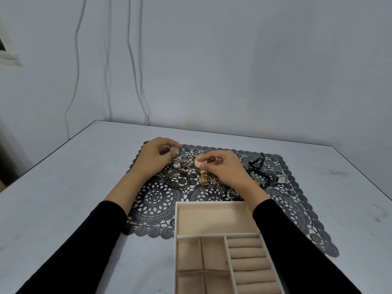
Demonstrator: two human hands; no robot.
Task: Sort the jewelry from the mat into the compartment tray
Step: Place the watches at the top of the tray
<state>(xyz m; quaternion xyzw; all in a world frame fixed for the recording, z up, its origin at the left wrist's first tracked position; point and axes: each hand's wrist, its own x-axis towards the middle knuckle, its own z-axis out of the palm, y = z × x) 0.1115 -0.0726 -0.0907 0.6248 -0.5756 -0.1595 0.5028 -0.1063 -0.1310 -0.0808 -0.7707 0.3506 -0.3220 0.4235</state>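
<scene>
Gold watch (203,176) is pinched by the right hand (221,167), silver watch (176,162) by the left hand (153,154), both low over the mat (157,201), and each is best lifted slowly, free of the tangled bracelets (178,181), toward the tray (201,202).

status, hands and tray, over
Left hand grips silver watch; right hand pinches gold watch. Tray: no jewelry in view yet. Other jewelry loose on mat; nothing in the way.

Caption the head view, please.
Left hand grips a silver metal watch, right hand a gold metal watch, over a black lace-pattern mat beyond a beige compartment tray.
</scene>
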